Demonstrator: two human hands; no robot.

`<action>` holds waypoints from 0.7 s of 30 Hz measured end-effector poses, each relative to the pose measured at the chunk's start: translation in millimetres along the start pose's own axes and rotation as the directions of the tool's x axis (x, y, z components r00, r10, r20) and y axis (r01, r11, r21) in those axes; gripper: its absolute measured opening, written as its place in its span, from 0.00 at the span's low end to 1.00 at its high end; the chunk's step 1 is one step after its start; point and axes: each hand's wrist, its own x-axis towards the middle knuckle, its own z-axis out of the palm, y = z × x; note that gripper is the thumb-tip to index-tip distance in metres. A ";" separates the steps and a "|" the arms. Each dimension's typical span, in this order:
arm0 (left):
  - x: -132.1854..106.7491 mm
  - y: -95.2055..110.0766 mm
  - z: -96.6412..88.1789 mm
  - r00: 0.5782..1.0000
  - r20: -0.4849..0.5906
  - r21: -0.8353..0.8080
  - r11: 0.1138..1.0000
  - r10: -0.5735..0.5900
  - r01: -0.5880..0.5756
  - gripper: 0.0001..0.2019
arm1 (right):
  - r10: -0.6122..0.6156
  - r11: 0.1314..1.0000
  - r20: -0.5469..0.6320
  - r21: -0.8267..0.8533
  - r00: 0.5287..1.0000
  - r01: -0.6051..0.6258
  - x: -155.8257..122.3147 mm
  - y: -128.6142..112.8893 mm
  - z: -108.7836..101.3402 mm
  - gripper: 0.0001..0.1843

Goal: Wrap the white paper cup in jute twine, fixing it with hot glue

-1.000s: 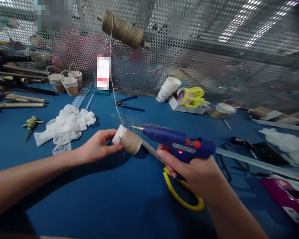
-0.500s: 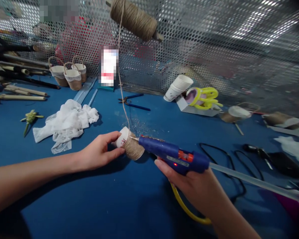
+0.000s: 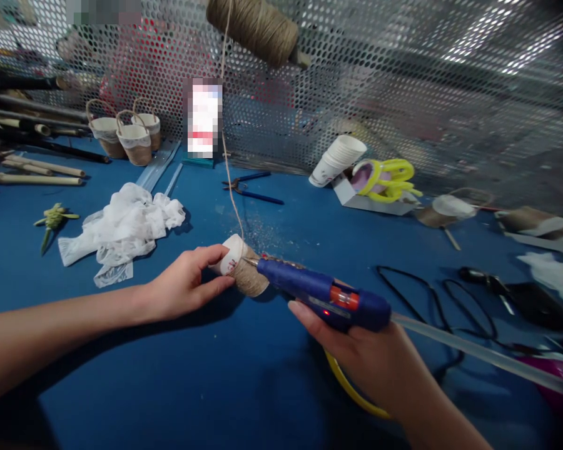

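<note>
My left hand grips a small white paper cup lying sideways, its lower part wound in brown twine. A strand of twine runs from the cup up to a twine spool hung on the mesh wall. My right hand is closed round a blue hot glue gun with a clear glue stick sticking out behind. The metal nozzle touches the cup just where the twine wrapping ends.
White lace fabric lies left on the blue table. Small finished cup baskets, wooden sticks, pliers, stacked paper cups, yellow-handled scissors and a black cord lie around. A person in red sits behind the mesh.
The glue gun's nozzle moved left from a gap beside the cup to touching it. The view shifted slightly; the left hand kept holding the cup.
</note>
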 end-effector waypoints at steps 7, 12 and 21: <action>-0.4 -4.5 0.1 1.000 -0.006 0.030 1.000 -0.003 0.003 0.07 | -0.168 0.974 -0.124 -0.174 0.978 0.145 -3.0 2.9 3.2 0.17; -1.1 -5.0 0.2 1.000 -0.014 0.022 1.000 0.009 -0.009 0.07 | -0.156 0.978 -0.052 -0.146 0.986 0.147 -0.4 -1.5 0.5 0.15; -0.4 -5.1 -0.1 1.000 -0.014 0.031 1.000 0.000 0.000 0.06 | -0.124 0.988 0.014 -0.092 0.992 0.125 3.7 -5.1 -3.1 0.10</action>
